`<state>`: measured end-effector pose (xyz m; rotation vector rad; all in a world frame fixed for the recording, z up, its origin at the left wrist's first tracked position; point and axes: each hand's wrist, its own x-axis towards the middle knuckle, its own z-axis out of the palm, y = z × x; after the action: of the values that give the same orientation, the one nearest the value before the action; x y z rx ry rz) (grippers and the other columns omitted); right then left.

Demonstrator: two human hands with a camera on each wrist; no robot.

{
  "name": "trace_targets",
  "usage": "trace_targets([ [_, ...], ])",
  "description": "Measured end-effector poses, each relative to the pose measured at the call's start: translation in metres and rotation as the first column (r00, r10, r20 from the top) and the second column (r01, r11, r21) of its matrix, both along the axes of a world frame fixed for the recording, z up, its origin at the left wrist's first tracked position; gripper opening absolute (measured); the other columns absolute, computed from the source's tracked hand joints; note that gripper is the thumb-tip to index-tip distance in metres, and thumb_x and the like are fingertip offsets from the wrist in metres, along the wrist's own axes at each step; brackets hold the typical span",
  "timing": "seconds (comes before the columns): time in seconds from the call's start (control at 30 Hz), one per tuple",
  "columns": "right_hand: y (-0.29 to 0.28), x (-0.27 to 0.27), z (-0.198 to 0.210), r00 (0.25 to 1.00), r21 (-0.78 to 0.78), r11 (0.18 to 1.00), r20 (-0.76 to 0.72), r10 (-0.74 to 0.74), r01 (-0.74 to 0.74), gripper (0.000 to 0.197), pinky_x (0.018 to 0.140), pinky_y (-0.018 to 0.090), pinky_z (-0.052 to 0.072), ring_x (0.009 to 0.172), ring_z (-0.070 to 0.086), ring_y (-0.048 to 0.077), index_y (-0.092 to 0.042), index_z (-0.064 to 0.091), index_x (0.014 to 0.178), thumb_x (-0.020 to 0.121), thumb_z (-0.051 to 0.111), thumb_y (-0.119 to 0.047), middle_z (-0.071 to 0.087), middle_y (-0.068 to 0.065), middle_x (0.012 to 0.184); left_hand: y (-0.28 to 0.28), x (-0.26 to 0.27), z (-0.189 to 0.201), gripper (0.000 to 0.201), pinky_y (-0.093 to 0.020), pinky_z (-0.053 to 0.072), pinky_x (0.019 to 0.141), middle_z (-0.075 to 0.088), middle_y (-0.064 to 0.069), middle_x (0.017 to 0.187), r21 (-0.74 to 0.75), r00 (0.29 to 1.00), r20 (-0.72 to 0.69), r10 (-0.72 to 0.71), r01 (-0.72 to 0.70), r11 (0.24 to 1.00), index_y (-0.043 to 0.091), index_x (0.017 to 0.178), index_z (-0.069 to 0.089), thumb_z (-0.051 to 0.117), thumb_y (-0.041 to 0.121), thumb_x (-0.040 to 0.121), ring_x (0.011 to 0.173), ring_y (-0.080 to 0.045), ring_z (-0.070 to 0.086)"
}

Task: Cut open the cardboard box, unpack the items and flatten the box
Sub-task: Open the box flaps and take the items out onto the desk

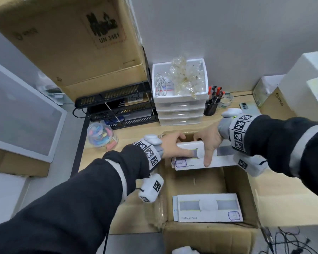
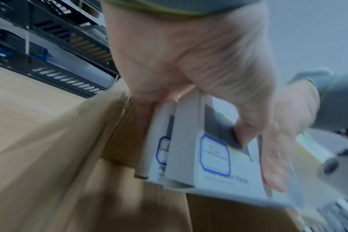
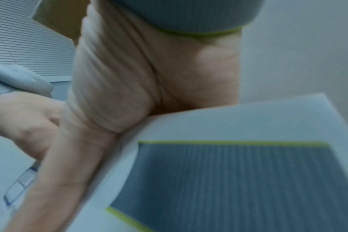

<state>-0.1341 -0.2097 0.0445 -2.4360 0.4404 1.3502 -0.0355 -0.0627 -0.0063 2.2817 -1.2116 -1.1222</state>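
Both hands grip a stack of white boxes (image 1: 195, 160) over the far end of the open cardboard box (image 1: 235, 182): left hand (image 1: 173, 145) and right hand (image 1: 207, 142) each curl round it. The wooden tabletop (image 1: 136, 129) meets a grey wall (image 1: 228, 33); white drawers (image 1: 180, 110) stand at its far edge

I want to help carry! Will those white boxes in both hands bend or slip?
The white boxes look stiff: straight edges, sharp corners. Their smooth faces may slide apart, since the left hand and right hand clamp them together.
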Motion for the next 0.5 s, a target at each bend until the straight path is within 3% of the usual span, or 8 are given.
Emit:
trace_targets([
  [0.1, -0.01, 0.006, 0.023, 0.99, 0.045, 0.993, 0.079, -0.114, 0.111, 0.103, 0.103, 0.041, 0.047, 0.114, 0.057, 0.018, -0.03, 0.046, 0.13, 0.043, 0.09, -0.063, 0.057, -0.009, 0.124, 0.003, 0.028, 0.027, 0.076, -0.024, 0.048, 0.077, 0.062, 0.006, 0.107, -0.069, 0.989, -0.085, 0.12, -0.126, 0.99, 0.025, 0.121, 0.054, 0.084, 0.058, 0.06, 0.097, -0.013, 0.062],
  [0.17, -0.017, 0.012, 0.035, 0.961, 0.144, 0.965, 0.139, -0.238, 0.219, 0.101, 0.098, 0.04, 0.053, 0.108, 0.064, 0.016, -0.028, 0.05, 0.13, 0.043, 0.093, -0.058, 0.064, -0.01, 0.12, 0.004, 0.041, 0.044, 0.047, -0.026, 0.055, 0.08, 0.069, 0.004, 0.102, -0.115, 0.96, -0.211, 0.184, -0.211, 0.971, 0.024, 0.108, 0.061, 0.084, 0.046, 0.072, 0.091, -0.01, 0.066],
  [0.23, -0.012, 0.022, 0.049, 0.926, 0.23, 0.933, 0.195, -0.323, 0.277, 0.088, 0.093, 0.04, 0.056, 0.101, 0.07, 0.016, -0.028, 0.056, 0.124, 0.049, 0.094, -0.05, 0.07, -0.007, 0.115, 0.011, 0.053, 0.061, 0.017, -0.033, 0.057, 0.083, 0.074, -0.002, 0.094, -0.16, 0.924, -0.318, 0.214, -0.275, 0.948, 0.024, 0.094, 0.065, 0.079, 0.027, 0.084, 0.084, -0.014, 0.069],
  [0.27, -0.009, 0.028, 0.054, 0.903, 0.27, 0.912, 0.217, -0.371, 0.31, 0.078, 0.091, 0.041, 0.057, 0.099, 0.071, 0.016, -0.028, 0.058, 0.121, 0.054, 0.094, -0.046, 0.072, -0.006, 0.112, 0.015, 0.059, 0.066, 0.018, -0.038, 0.057, 0.085, 0.075, -0.006, 0.096, -0.178, 0.904, -0.35, 0.244, -0.32, 0.931, 0.022, 0.095, 0.067, 0.079, 0.028, 0.082, 0.087, -0.019, 0.07],
  [0.37, 0.005, 0.051, 0.063, 0.834, 0.371, 0.84, 0.239, -0.498, 0.395, 0.071, 0.091, 0.043, 0.057, 0.096, 0.073, 0.018, -0.03, 0.059, 0.12, 0.059, 0.091, -0.047, 0.075, -0.005, 0.107, 0.032, 0.087, 0.071, 0.054, -0.041, 0.057, 0.087, 0.075, -0.013, 0.11, -0.186, 0.799, -0.475, 0.368, -0.5, 0.846, 0.011, 0.118, 0.065, 0.077, 0.035, 0.071, 0.095, -0.027, 0.072],
  [0.5, 0.019, 0.071, 0.062, 0.771, 0.393, 0.79, 0.253, -0.585, 0.471, 0.057, 0.098, 0.042, 0.052, 0.101, 0.066, 0.019, -0.026, 0.059, 0.117, 0.072, 0.078, -0.057, 0.068, -0.002, 0.113, 0.068, 0.12, 0.072, 0.034, -0.038, 0.054, 0.081, 0.07, -0.015, 0.106, -0.089, 0.627, -0.595, 0.503, -0.673, 0.734, 0.006, 0.123, 0.063, 0.063, 0.024, 0.095, 0.081, -0.023, 0.067],
])
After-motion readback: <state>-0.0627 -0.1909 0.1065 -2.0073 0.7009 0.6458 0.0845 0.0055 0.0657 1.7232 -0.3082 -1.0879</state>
